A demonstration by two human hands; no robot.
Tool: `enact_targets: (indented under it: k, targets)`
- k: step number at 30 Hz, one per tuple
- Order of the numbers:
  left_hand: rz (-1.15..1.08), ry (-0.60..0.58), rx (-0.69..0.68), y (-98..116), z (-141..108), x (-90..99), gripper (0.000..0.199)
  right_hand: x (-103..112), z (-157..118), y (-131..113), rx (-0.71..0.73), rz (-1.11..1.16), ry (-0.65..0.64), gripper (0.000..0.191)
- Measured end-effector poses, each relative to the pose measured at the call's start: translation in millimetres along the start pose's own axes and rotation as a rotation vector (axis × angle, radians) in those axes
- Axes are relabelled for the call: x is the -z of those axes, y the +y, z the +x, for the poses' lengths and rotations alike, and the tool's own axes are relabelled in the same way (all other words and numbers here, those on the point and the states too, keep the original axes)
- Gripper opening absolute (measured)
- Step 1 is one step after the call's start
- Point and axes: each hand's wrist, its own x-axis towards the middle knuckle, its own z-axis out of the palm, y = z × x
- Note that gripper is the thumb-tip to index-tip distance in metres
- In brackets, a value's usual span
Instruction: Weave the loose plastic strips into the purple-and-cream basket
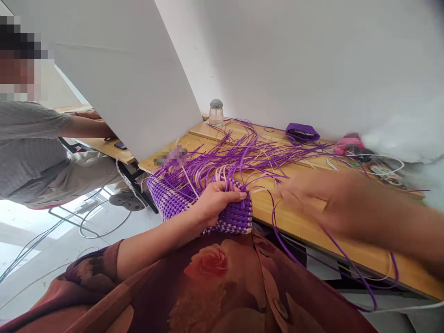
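A purple and white woven piece (173,199) lies at the table's near edge, against my body, with many loose purple strands (243,150) fanning out behind it. My left hand (220,201) pinches its upper right edge, thumb over the strands and fingers behind the weave. To the right, my right hand (312,196) is raised over the table, apart from the woven piece and smeared by motion. Purple strands run near its fingertips and below it; whether it grips any of them cannot be made out.
A glass jar with a grey lid (216,113) stands at the back. Behind right are a small purple woven pouch (302,132), a pink item (348,143) and plastic bags. Long strands hang over the front edge. Another person (31,148) sits at the left beyond a white partition (132,69).
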Motion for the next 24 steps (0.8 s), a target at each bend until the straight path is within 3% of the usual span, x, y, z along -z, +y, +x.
enact_targets:
  k: [2,3,4,6,8,9,12,15,17,21,24]
  targets:
    - [-0.008,0.007,0.003,3.8,-0.8,0.5,0.032,-29.2,-14.2,7.3,0.087,0.053,-0.358,0.02]
    - [-0.009,0.007,0.009,5.2,-1.2,0.7,0.032,-43.6,-23.2,13.7,0.035,0.041,-0.499,0.019]
    - [-0.006,0.002,0.019,5.9,-1.5,0.6,0.032,-55.5,-32.1,20.9,-0.082,-0.008,-0.575,0.019]
    - [0.001,-0.019,0.033,4.9,-1.6,-0.5,0.032,-66.5,-45.1,32.4,-0.379,-0.136,-0.593,0.016]
    - [0.001,-0.058,0.036,1.0,-1.5,-2.3,0.031,-61.2,-46.5,32.7,-0.426,-0.112,-0.556,0.019]
    - [0.0,-0.078,0.036,-1.5,-1.5,-3.2,0.031,-55.1,-42.2,28.1,-0.357,0.018,-0.493,0.022]
    - [0.002,-0.122,0.036,-7.4,-2.3,-4.7,0.029,-40.0,-16.5,6.8,-0.29,0.304,-0.046,0.029]
    - [0.02,-0.132,0.036,-8.9,-3.9,-3.8,0.028,-40.5,10.5,-4.0,-0.218,0.189,0.259,0.024]
    - [0.044,-0.122,0.031,-8.5,-4.8,-2.7,0.03,-43.4,24.1,-3.7,-0.139,0.08,0.263,0.022]
    - [0.098,-0.096,0.013,-11.0,-4.4,-0.6,0.031,-36.1,47.8,-6.1,-0.07,-0.011,0.043,0.019]
    - [0.093,-0.148,-0.05,-16.8,-2.8,0.0,0.025,-26.8,65.7,-15.3,-0.012,-0.055,-0.127,0.016]
